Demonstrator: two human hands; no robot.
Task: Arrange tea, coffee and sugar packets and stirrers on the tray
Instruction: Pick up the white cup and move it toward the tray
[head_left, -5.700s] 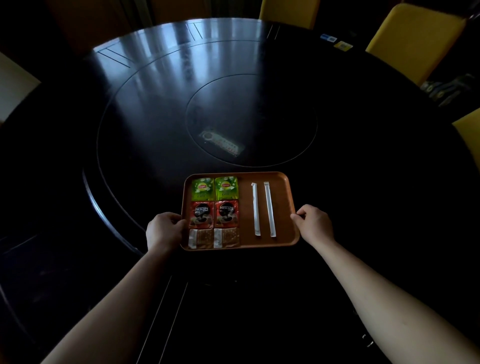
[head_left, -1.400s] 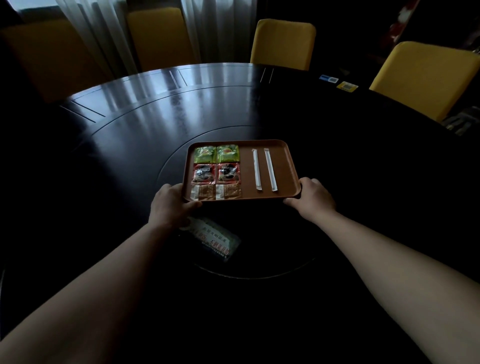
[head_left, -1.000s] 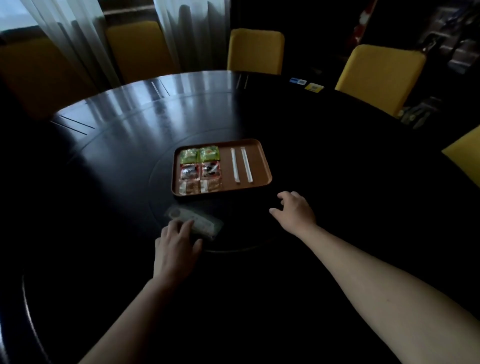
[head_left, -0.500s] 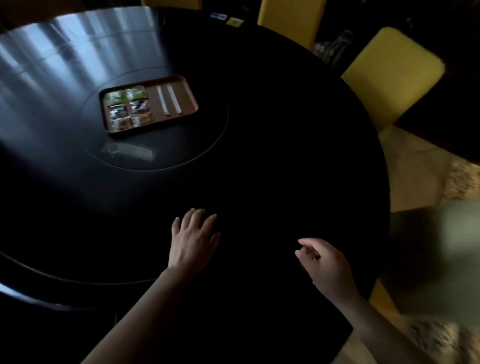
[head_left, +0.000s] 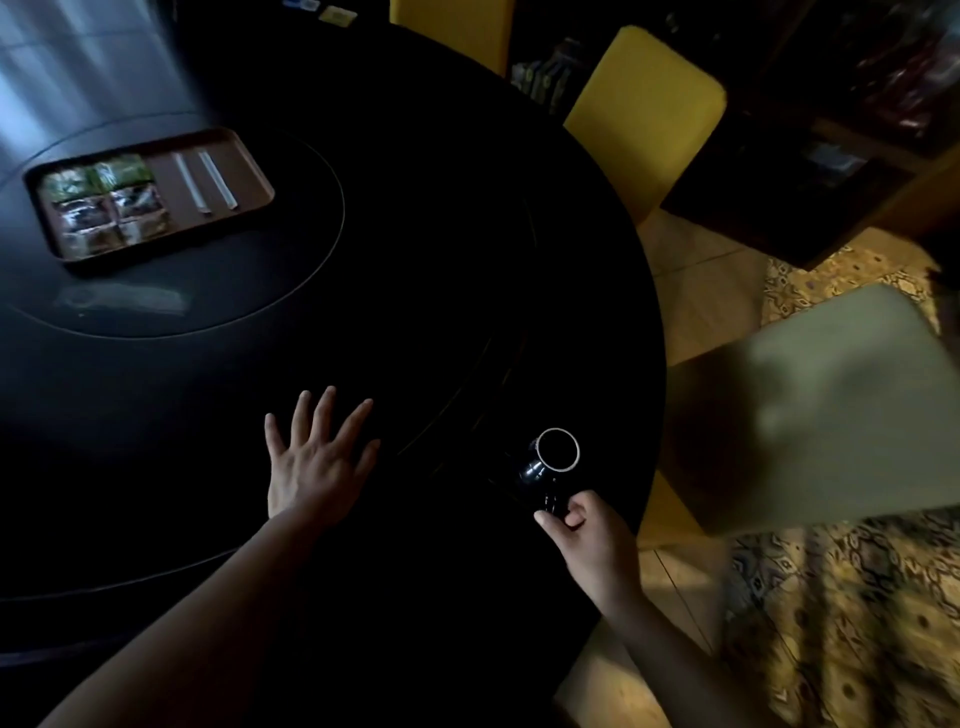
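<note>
The brown tray (head_left: 249, 171) rests on the inner disc of the dark round table, far left and well beyond both hands. On it lie two green tea packets (head_left: 96, 176), dark coffee packets (head_left: 111, 208), pale sugar packets (head_left: 104, 239) and two white stirrers (head_left: 205, 182) side by side on its right half. My left hand (head_left: 314, 460) lies flat on the table, fingers spread, holding nothing. My right hand (head_left: 584, 530) grips the handle of a black mug (head_left: 548, 465) with a pale rim, near the table's right edge.
A flat card or label (head_left: 122, 299) lies under the glass just in front of the tray. Yellow chairs (head_left: 649, 104) stand at the far right of the table. A grey seat (head_left: 831, 410) stands close on the right over patterned carpet.
Both hands let go of the tray after setting it on the central disc and drew back toward me. The view swung right. My right hand now holds a black mug.
</note>
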